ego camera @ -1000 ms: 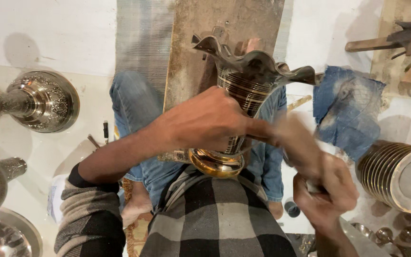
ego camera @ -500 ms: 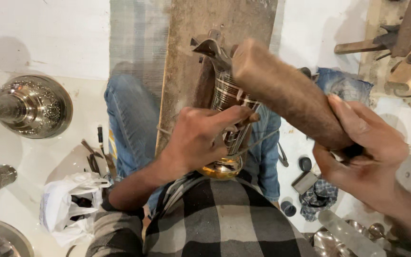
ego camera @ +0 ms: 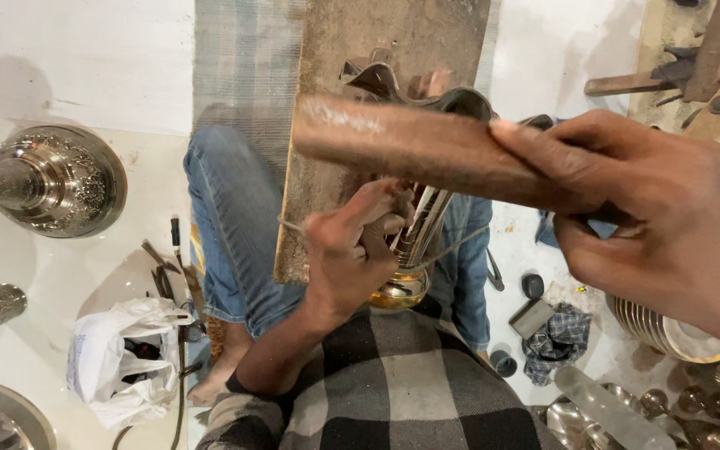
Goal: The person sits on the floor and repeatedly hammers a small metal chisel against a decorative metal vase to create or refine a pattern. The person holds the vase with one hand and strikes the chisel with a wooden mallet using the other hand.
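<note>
Two embossed metal vessels (ego camera: 60,179) stand at the far left on the pale floor, with a white plastic bag (ego camera: 122,358) and a few thin tools (ego camera: 172,267) lying just beside the person's knee. Further in, the left hand (ego camera: 347,258) has its fingers curled tight around the neck of a ribbed brass pot (ego camera: 410,250), which rests between the knees against a worn wooden plank (ego camera: 377,100); a thin punch or chisel seems pinched in that same grip, though the fingers hide most of it. Above the pot, the right hand (ego camera: 652,221) is closed firmly on a thick wooden mallet (ego camera: 427,146), raised high and close to the camera.

Striking well, I judge, means bringing the mallet down squarely on the held tool, with the left fingers kept below its head and the pot braced hard on the plank so it cannot roll. Open room is scant: the plank's edge and the pot's flared lip (ego camera: 427,96) crowd the swing path. To the right, a checked cloth (ego camera: 556,337), small caps and stacked metal dishes (ego camera: 668,329) lie near the elbow.
</note>
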